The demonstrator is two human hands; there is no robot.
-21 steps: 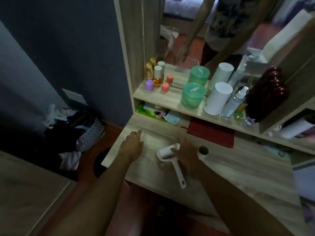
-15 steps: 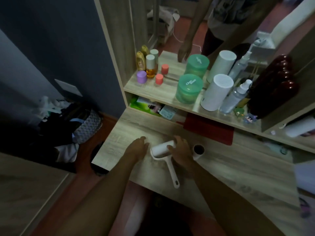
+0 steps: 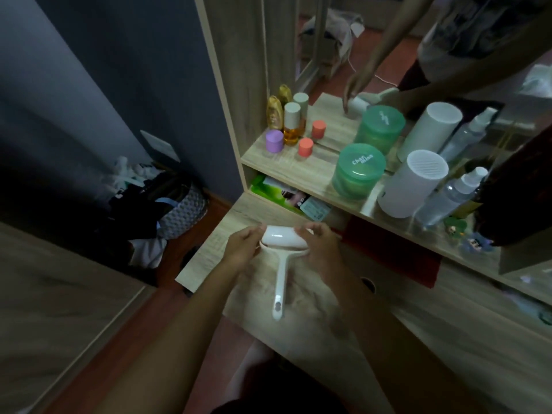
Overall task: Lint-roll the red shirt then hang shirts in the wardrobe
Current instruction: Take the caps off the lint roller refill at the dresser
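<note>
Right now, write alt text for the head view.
Both hands, left hand and right hand, hold a white lint roller by its head over a wooden desk. Behind it, a mirrored shelf carries jars and bottles.

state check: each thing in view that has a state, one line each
lint roller: cover on, held at both ends, handle pointing toward the person
left hand: gripping the roller's left end
right hand: gripping the roller's right end
green tub: lid on, upright
spray bottle: cap on, upright
amber bottle: capped, upright
laundry basket: full of clothes
</note>
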